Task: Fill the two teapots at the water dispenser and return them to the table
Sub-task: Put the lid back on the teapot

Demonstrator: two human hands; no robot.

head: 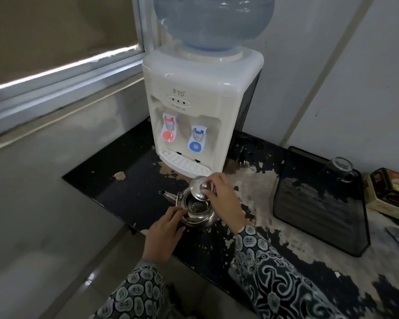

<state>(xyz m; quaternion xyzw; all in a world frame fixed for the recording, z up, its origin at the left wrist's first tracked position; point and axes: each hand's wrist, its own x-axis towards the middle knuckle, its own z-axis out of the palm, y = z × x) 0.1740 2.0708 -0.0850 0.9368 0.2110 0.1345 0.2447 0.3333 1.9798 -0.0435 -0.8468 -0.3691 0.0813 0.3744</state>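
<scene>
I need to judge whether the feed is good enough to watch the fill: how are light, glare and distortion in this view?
Head view: dim overall, brightest at the window strip; wide-angle bending curves the wall edges; glare spots sit on the steel teapot and its lid, held tilted by the right hand; the left hand and the dispenser taps read clearly; the edges look soft.
</scene>
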